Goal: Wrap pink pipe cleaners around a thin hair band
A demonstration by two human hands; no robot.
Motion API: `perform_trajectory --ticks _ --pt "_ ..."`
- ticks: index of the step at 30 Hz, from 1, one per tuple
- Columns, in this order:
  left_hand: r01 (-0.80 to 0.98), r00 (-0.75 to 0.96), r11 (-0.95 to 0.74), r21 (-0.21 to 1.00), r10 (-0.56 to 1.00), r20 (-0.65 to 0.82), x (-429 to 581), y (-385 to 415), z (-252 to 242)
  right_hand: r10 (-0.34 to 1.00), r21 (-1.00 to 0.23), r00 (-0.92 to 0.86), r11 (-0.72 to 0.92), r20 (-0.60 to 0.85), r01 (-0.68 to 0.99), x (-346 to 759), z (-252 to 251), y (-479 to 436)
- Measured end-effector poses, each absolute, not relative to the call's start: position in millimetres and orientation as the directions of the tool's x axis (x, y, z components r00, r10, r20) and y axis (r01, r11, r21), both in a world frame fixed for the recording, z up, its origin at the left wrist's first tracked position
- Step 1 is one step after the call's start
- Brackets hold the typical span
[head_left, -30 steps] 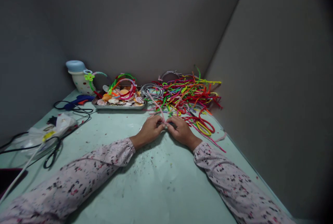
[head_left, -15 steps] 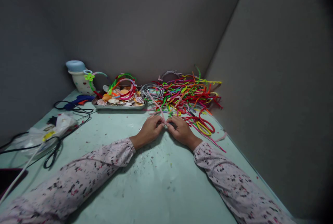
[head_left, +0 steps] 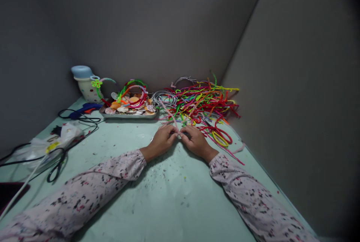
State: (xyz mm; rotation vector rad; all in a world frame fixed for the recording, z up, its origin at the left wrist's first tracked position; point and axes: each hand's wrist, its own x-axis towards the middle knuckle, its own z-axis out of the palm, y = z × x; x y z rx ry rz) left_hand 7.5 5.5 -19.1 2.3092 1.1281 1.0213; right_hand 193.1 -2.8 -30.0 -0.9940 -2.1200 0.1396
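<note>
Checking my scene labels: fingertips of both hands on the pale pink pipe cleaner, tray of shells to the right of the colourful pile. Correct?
One slip: the head view shows the tray of shells to the left of the colourful pile. The left hand and right hand do have their fingertips on the pale pink pipe cleaner.

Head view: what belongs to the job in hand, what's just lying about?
In the job:
- pink fuzzy stem, near end at the fingertips of left hand and right hand
- pile of colored stems, probably stock, being similar

Apparently just lying about:
- blue-lidded cup
- plastic bag
- black cable

Unsure: shell tray, untouched.
</note>
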Motion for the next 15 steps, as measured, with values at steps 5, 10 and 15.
perform_trajectory --ticks 5,10,15 --pt "0.533 0.419 -0.613 0.583 0.790 0.448 7.4 5.3 -19.1 0.694 -0.386 -0.396 0.686 0.601 0.616 192.7 -29.4 -3.0" --pt "0.529 0.420 -0.618 0.582 0.786 0.453 7.0 5.5 -19.8 0.689 -0.387 -0.399 0.693 0.605 0.609 192.3 -29.8 -3.1" --pt "0.522 0.424 -0.619 0.587 0.786 0.451 7.4 6.6 -20.0 0.694 -0.393 -0.388 0.686 0.606 0.613 192.5 -29.9 -3.1"
